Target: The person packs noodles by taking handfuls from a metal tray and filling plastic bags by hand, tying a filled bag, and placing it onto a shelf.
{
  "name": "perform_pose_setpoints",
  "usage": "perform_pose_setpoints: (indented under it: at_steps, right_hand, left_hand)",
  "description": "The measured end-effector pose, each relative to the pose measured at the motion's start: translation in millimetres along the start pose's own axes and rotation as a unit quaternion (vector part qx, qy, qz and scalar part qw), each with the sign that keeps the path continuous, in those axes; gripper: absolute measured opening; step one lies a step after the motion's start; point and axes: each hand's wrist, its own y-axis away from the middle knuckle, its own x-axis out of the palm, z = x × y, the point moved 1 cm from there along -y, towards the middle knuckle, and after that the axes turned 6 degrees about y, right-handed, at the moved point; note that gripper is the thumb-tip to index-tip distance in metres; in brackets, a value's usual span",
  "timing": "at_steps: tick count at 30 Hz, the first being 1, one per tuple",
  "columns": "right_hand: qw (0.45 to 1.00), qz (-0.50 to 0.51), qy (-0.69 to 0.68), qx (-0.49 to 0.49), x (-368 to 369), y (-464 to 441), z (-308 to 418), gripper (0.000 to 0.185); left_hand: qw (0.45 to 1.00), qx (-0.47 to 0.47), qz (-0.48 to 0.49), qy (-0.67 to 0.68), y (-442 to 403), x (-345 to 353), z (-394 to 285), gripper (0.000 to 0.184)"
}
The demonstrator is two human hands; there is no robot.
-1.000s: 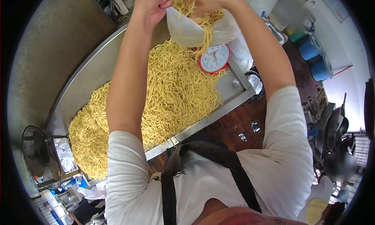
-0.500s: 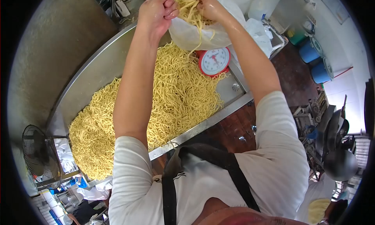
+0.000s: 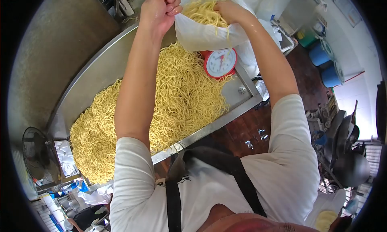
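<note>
At the top of the view my left hand point(image 3: 161, 9) is closed on the edge of a white plastic bag point(image 3: 201, 34). Yellow noodles point(image 3: 205, 12) lie in the bag's mouth, and a few strands hang over its near side. My right hand point(image 3: 231, 12) is at the bag's right side, its curled fingers on the noodles. Just below the bag is a red scale point(image 3: 220, 63) with a round white dial. A large heap of loose noodles point(image 3: 181, 93) spreads over a metal tray point(image 3: 242, 105) under my arms.
A black fan point(image 3: 40, 159) stands at the left. On the right are blue buckets point(image 3: 331, 73) and dark pans point(image 3: 348, 133). Behind the bag sits a clear container point(image 3: 274, 5). Parts of other people show at both lower corners.
The noodle strands that hung far over the bag's near side are now mostly inside it. My right hand has shifted within the bag's mouth, lately to the right. My left hand keeps its hold.
</note>
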Motion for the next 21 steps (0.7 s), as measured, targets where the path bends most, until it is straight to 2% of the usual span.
perform_pose_setpoints:
  at_steps: [1, 4, 6, 8, 10, 13, 16, 18, 20, 21]
  right_hand:
    - [0.994, 0.074, 0.069, 0.039, -9, 0, 13, 0.048]
    - [0.987, -0.139, -0.028, -0.08, -16, 40, 20, 0.045]
    - [0.916, -0.398, -0.054, 0.005, -30, 101, 49, 0.047]
    - [0.924, -0.296, -0.149, 0.189, -4, 144, 82, 0.046]
    - [0.928, -0.156, -0.217, 0.26, 68, 139, 92, 0.052]
    - [0.922, -0.249, -0.187, 0.229, 125, 97, 78, 0.052]
    - [0.939, -0.29, -0.162, 0.088, 35, 80, 76, 0.044]
    - [0.92, -0.281, -0.269, -0.039, -2, 48, 65, 0.036]
    - [0.945, -0.208, -0.248, -0.037, -40, 23, 53, 0.03]
    - [0.956, -0.192, -0.22, -0.015, -35, 4, 39, 0.032]
  left_hand:
    - [1.0, -0.003, 0.016, -0.005, -3, 1, 0, 0.006]
    - [1.0, 0.011, -0.021, -0.015, -5, 2, 0, 0.006]
    - [1.0, 0.0, -0.009, -0.026, 0, -1, -4, 0.005]
    - [1.0, -0.007, -0.005, -0.029, 6, -4, -7, 0.005]
    - [1.0, -0.01, -0.004, -0.022, 10, -2, -5, 0.005]
    - [0.999, -0.016, -0.018, -0.027, 8, 7, 2, 0.006]
    - [0.999, 0.004, -0.039, -0.029, 9, 12, 3, 0.008]
    - [0.999, -0.002, -0.025, -0.033, 10, 9, 1, 0.007]
    - [0.999, -0.011, -0.021, -0.036, 13, 9, 1, 0.007]
    - [0.999, -0.014, -0.022, -0.038, 14, 11, 1, 0.007]
